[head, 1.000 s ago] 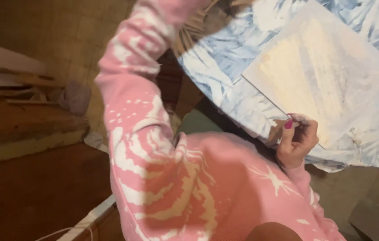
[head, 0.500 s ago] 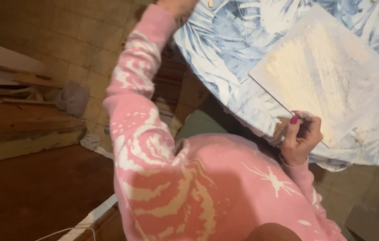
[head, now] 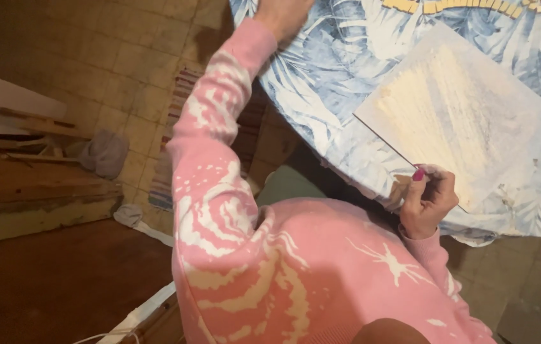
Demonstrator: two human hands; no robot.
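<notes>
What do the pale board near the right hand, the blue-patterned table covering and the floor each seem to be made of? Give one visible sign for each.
Pale board: seemingly a thin rigid panel, matt, coated with streaky cream paint or plaster; its edges stay straight.
Table covering: probably cloth or oilcloth; it drapes over the edge, printed with blue leaves.
Floor: likely ceramic or stone tiles; square grout lines, dull finish.

Left hand (head: 281, 14) cut off by top edge, so grip unclear; item in right hand (head: 428, 200) mostly hidden by fingers.
</notes>
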